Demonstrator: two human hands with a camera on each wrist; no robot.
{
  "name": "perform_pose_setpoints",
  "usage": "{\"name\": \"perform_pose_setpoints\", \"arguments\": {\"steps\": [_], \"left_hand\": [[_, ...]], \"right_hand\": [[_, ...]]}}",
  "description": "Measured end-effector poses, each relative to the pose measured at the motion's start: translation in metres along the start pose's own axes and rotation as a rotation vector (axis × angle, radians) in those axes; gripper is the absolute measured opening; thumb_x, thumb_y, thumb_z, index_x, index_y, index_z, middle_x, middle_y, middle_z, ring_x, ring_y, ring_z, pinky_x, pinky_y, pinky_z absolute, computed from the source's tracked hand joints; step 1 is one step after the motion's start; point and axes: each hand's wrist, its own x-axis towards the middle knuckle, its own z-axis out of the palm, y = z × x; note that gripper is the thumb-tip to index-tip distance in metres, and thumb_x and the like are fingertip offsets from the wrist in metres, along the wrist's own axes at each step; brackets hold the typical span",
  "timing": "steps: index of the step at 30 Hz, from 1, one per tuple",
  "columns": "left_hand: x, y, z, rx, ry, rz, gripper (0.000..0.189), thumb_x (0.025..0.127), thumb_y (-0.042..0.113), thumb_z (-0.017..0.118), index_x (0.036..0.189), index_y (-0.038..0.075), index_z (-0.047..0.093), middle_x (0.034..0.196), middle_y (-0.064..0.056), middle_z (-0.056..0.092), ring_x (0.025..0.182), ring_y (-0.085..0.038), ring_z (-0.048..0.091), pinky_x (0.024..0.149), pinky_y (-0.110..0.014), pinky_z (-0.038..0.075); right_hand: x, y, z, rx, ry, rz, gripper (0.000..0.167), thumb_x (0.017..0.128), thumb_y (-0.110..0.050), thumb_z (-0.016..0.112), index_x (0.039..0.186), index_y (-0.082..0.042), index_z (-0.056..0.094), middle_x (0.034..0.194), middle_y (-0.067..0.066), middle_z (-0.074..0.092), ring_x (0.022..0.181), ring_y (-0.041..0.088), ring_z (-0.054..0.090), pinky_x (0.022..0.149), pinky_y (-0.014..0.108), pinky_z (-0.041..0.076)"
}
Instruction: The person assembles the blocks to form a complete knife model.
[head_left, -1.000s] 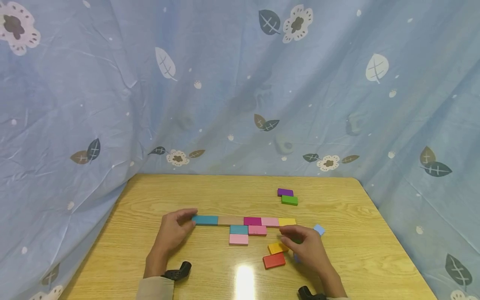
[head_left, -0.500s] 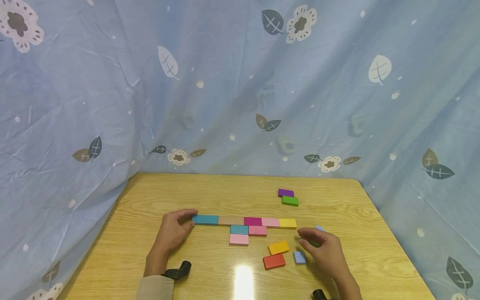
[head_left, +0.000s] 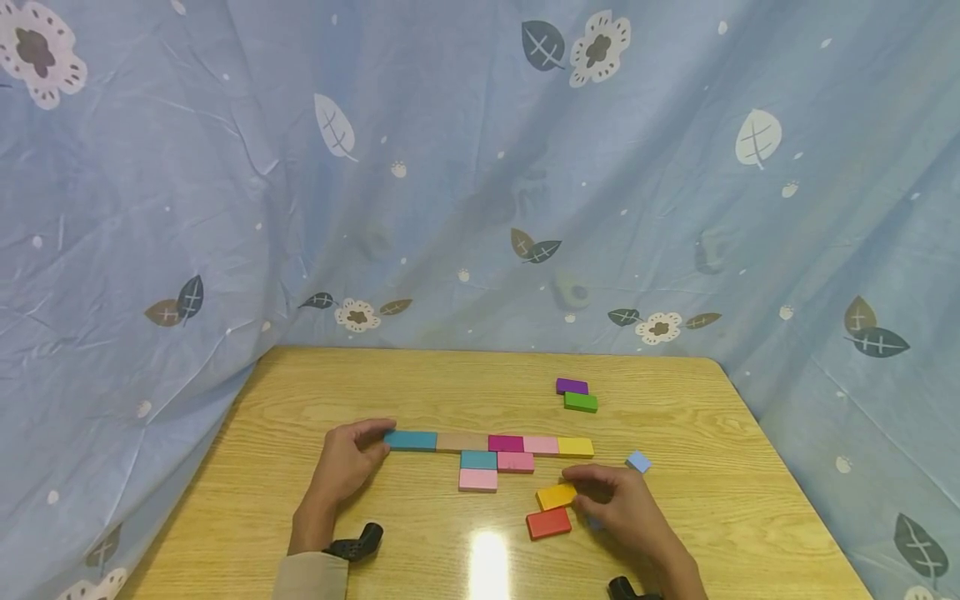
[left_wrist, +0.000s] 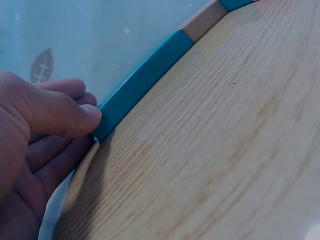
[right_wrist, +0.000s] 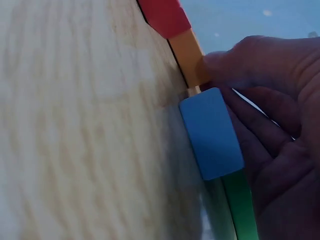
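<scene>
In the head view my left hand is at the left end of a row of flat blocks. Its thumb and fingers pinch the end of the long teal block. A tan block, a magenta block, a light pink block and a yellow block continue the row. My right hand holds the right end of an orange block, thumb against its side. A red block lies just in front of it. A blue block sits beneath the palm.
Below the row lie a small teal block, a pink block and a pale pink block. Farther back are a purple block and a green block. Another light blue block lies right; a patterned curtain hangs behind.
My right hand moved from near the yellow block out to the right, then back left and nearer to me, onto the orange block. The left hand stays at the teal block.
</scene>
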Motion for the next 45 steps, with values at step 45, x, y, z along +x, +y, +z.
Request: {"name": "perform_pose_setpoints", "arguments": {"steps": [45], "left_hand": [[0.000,-0.004,0.001,-0.012,0.006,0.000,0.040,0.096,-0.004,0.079,0.133,0.009,0.079,0.136,-0.009,0.078,0.135,-0.033,0.071,0.116,-0.053,0.056]], "right_hand": [[0.014,-0.066,0.092,0.005,-0.100,-0.165,0.023,0.094,-0.003,0.083,0.117,-0.008,0.084,0.114,0.002,0.084,0.101,0.006,0.077,0.086,0.022,0.066]]}}
